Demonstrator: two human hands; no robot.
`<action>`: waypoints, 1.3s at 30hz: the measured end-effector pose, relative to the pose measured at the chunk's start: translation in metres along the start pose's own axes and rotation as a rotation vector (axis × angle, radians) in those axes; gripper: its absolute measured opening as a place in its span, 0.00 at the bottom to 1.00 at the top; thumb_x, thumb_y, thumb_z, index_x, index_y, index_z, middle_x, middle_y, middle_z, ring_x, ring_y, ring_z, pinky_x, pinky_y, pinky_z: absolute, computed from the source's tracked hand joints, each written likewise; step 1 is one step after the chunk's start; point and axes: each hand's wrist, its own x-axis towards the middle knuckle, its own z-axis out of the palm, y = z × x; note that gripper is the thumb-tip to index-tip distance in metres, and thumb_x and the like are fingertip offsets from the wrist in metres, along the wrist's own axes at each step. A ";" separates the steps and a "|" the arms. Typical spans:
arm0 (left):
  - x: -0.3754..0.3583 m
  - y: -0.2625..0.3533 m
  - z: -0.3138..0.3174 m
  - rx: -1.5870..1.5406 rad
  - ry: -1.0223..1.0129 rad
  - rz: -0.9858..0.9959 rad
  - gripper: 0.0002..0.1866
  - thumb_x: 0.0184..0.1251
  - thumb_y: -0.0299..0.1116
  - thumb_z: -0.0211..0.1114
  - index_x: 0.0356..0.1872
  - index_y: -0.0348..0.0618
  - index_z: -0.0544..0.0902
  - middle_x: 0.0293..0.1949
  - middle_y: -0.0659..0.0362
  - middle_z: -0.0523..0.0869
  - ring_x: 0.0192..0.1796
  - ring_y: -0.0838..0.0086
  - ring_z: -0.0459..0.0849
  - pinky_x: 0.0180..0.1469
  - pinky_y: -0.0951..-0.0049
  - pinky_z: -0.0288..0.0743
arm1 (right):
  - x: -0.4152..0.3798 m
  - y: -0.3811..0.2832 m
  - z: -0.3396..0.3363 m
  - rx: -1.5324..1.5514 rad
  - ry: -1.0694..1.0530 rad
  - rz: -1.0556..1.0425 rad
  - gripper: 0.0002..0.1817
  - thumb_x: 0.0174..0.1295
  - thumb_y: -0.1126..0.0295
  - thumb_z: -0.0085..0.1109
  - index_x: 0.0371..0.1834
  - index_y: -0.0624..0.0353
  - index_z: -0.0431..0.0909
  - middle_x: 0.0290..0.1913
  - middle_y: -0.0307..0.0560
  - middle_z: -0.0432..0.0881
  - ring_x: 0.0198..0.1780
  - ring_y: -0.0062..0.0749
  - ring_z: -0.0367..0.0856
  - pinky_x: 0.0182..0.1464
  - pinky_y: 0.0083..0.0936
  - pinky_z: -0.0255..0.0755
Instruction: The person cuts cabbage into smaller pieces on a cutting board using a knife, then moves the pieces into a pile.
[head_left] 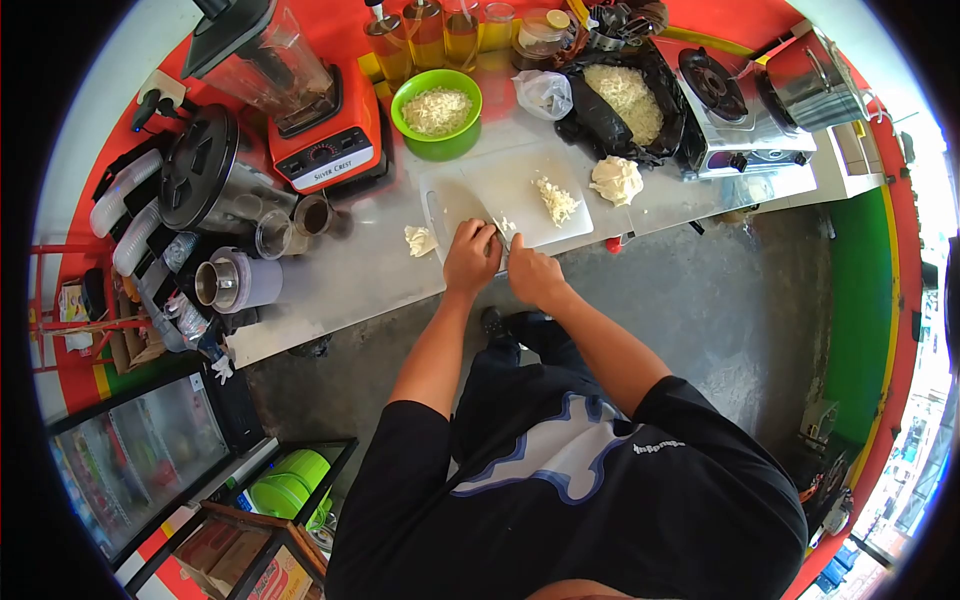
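My right hand point(535, 274) grips a knife point(502, 229), its blade reaching onto a white cutting board point(465, 190). Beside the blade, my left hand point(472, 257) rests at the board's near edge with fingers curled; whatever lies under them is hidden. A few small white bits point(505, 223) lie by the blade. Farther right on the board is a small heap of chopped pale white food point(557, 202). A larger pale lump point(616, 181) sits just off the board's right side. A smaller pale chunk point(420, 240) lies on the counter left of my left hand.
Behind the board stands a green bowl point(437, 142) of shredded white food. More fills a black plastic bag point(630, 108). A red blender point(325, 150) stands at left, a gas stove point(745, 140) at right. The steel counter point(340, 290) ends close before me.
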 end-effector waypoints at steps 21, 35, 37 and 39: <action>0.003 0.002 -0.003 -0.020 -0.014 -0.041 0.04 0.63 0.25 0.65 0.38 0.41 0.82 0.40 0.56 0.83 0.48 0.57 0.82 0.48 0.60 0.78 | 0.003 -0.001 -0.008 0.007 -0.131 0.053 0.19 0.64 0.74 0.53 0.56 0.68 0.64 0.49 0.68 0.86 0.55 0.59 0.86 0.57 0.48 0.78; 0.002 0.002 -0.002 -0.024 -0.024 -0.023 0.04 0.62 0.24 0.64 0.37 0.40 0.81 0.40 0.55 0.84 0.47 0.56 0.83 0.49 0.59 0.78 | 0.007 -0.002 -0.009 0.051 -0.108 0.022 0.17 0.65 0.74 0.52 0.54 0.68 0.63 0.49 0.72 0.85 0.55 0.64 0.84 0.57 0.51 0.76; 0.003 0.002 -0.001 -0.035 -0.015 -0.026 0.04 0.62 0.24 0.64 0.37 0.40 0.81 0.41 0.54 0.84 0.47 0.55 0.82 0.49 0.59 0.78 | 0.012 -0.003 -0.016 0.058 -0.103 -0.005 0.17 0.65 0.73 0.52 0.54 0.68 0.63 0.50 0.72 0.85 0.55 0.64 0.84 0.57 0.51 0.76; 0.000 0.004 -0.002 -0.028 -0.023 -0.040 0.04 0.62 0.24 0.64 0.37 0.40 0.81 0.41 0.54 0.84 0.47 0.55 0.82 0.49 0.58 0.78 | 0.015 -0.006 -0.023 0.020 -0.127 -0.009 0.18 0.65 0.72 0.53 0.55 0.68 0.63 0.49 0.72 0.85 0.55 0.63 0.85 0.57 0.52 0.76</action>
